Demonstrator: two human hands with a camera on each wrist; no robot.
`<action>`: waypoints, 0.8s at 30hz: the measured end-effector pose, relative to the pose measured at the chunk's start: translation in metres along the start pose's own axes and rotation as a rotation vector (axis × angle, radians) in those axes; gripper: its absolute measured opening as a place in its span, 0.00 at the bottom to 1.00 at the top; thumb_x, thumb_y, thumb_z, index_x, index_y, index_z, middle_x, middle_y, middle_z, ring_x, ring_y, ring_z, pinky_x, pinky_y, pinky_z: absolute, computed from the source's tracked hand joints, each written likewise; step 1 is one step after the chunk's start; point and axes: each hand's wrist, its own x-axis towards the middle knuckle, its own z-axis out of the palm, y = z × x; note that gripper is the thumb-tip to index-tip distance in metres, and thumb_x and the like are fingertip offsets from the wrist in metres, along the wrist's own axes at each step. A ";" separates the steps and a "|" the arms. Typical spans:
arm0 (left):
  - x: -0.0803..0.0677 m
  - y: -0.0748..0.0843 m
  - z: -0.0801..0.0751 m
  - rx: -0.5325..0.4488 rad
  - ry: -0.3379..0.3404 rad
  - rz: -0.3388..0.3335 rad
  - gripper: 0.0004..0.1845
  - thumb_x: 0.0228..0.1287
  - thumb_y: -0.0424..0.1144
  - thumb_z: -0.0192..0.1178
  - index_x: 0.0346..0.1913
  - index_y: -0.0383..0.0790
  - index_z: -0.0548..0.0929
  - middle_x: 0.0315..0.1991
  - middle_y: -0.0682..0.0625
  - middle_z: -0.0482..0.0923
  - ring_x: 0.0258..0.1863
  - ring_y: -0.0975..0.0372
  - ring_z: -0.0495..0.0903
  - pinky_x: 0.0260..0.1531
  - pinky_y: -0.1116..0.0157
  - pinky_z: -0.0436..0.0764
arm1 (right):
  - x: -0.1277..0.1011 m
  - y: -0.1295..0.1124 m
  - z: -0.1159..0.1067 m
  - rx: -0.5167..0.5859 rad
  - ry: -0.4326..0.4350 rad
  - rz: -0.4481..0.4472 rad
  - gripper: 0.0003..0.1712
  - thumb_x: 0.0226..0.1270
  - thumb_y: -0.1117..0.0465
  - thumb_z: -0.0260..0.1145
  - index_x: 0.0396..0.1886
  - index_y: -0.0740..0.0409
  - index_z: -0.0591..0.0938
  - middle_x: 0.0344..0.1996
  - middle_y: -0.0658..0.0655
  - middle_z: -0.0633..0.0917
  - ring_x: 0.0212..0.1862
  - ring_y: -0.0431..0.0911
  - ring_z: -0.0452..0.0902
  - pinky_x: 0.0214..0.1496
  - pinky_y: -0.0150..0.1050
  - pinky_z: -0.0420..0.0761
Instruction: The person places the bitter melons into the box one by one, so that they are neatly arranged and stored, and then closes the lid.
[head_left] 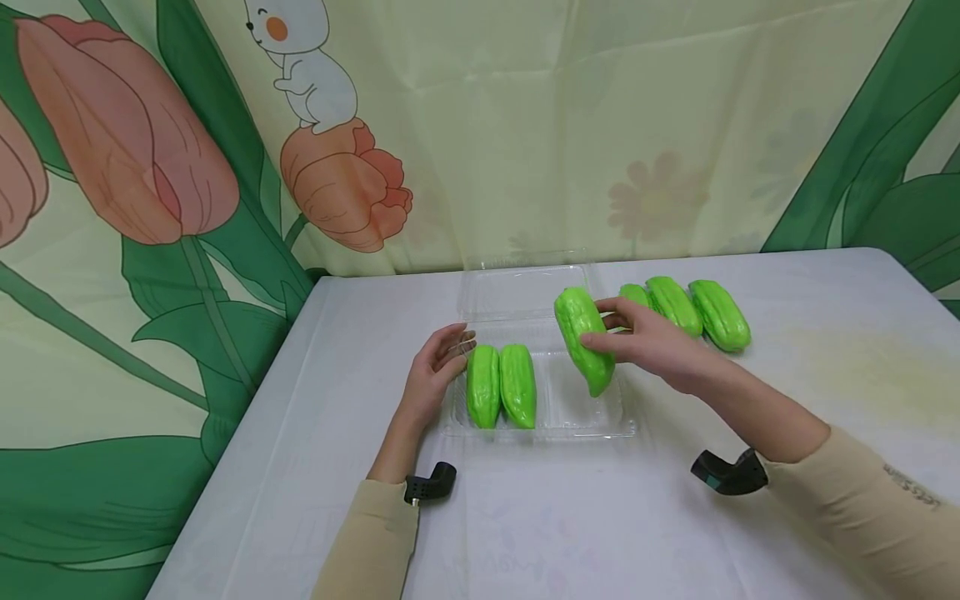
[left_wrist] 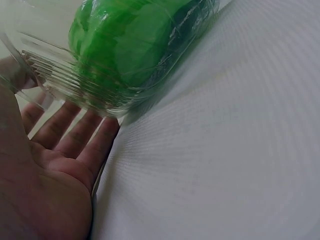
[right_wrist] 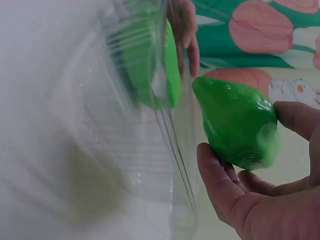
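Note:
My right hand point(head_left: 648, 337) holds a ridged green bitter melon point(head_left: 581, 333) between thumb and fingers, tilted above the right part of a clear plastic box point(head_left: 577, 432). In the right wrist view the held bitter melon point(right_wrist: 237, 122) shows its pointed end beyond the box rim. Two more bitter melons point(head_left: 483, 387) lie side by side in the box's left part. My left hand point(head_left: 435, 367) grips the box's left side, thumb at the rim. Its fingers point(left_wrist: 80, 137) reach against the outer wall in the left wrist view.
Several bitter melons point(head_left: 720, 315) lie on the white-covered table point(head_left: 555, 525) to the right, partly behind my right hand. The box's clear lid point(head_left: 525, 287) lies folded back toward a printed curtain point(head_left: 510, 150) at the table's far edge.

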 end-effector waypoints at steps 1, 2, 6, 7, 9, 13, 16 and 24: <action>0.000 0.000 0.000 0.005 0.002 0.000 0.26 0.71 0.25 0.53 0.70 0.31 0.69 0.65 0.35 0.74 0.64 0.47 0.75 0.58 0.62 0.77 | 0.001 0.000 0.003 0.002 -0.009 -0.001 0.42 0.72 0.53 0.66 0.75 0.70 0.58 0.61 0.69 0.72 0.59 0.57 0.74 0.63 0.52 0.75; 0.000 0.000 0.000 0.010 0.000 0.000 0.25 0.71 0.25 0.53 0.70 0.30 0.69 0.65 0.35 0.74 0.64 0.47 0.75 0.58 0.62 0.77 | 0.002 0.001 0.006 0.006 -0.017 0.001 0.42 0.71 0.53 0.66 0.75 0.70 0.59 0.61 0.70 0.72 0.60 0.58 0.74 0.63 0.52 0.74; 0.000 0.000 0.000 0.037 0.003 0.002 0.25 0.71 0.25 0.52 0.70 0.29 0.68 0.65 0.36 0.74 0.64 0.47 0.75 0.59 0.61 0.77 | 0.003 0.002 0.017 0.003 -0.042 0.015 0.43 0.70 0.53 0.67 0.75 0.70 0.59 0.62 0.70 0.72 0.64 0.61 0.71 0.64 0.53 0.74; 0.000 0.000 0.000 0.041 0.002 0.004 0.25 0.71 0.25 0.52 0.70 0.29 0.68 0.65 0.35 0.74 0.64 0.47 0.75 0.59 0.60 0.77 | 0.004 0.003 0.020 0.003 -0.047 0.018 0.43 0.70 0.53 0.67 0.74 0.70 0.59 0.62 0.70 0.72 0.64 0.61 0.71 0.63 0.53 0.74; 0.000 -0.001 0.000 0.037 0.003 0.008 0.25 0.71 0.24 0.52 0.70 0.28 0.68 0.64 0.35 0.74 0.64 0.46 0.75 0.60 0.59 0.76 | 0.005 0.004 0.025 -0.004 -0.052 0.017 0.43 0.70 0.53 0.67 0.74 0.70 0.59 0.62 0.70 0.72 0.64 0.61 0.71 0.62 0.52 0.75; 0.000 -0.002 -0.001 0.025 -0.002 0.020 0.26 0.71 0.25 0.52 0.70 0.28 0.68 0.64 0.34 0.74 0.64 0.46 0.75 0.60 0.60 0.76 | 0.009 0.007 0.034 -0.011 -0.057 0.021 0.42 0.70 0.53 0.67 0.73 0.70 0.60 0.60 0.70 0.73 0.60 0.59 0.74 0.60 0.50 0.77; 0.001 -0.002 -0.001 0.020 -0.008 0.029 0.26 0.71 0.25 0.52 0.70 0.27 0.67 0.64 0.33 0.74 0.64 0.46 0.75 0.60 0.62 0.76 | 0.012 0.010 0.040 -0.015 -0.056 0.033 0.42 0.70 0.54 0.67 0.73 0.71 0.60 0.59 0.70 0.74 0.58 0.58 0.76 0.60 0.49 0.77; 0.001 -0.003 -0.001 0.013 -0.013 0.030 0.25 0.71 0.25 0.52 0.70 0.28 0.67 0.64 0.32 0.73 0.64 0.45 0.75 0.60 0.62 0.76 | 0.017 0.008 0.051 -0.037 -0.048 0.078 0.44 0.70 0.54 0.66 0.74 0.71 0.56 0.57 0.71 0.74 0.51 0.56 0.80 0.56 0.48 0.80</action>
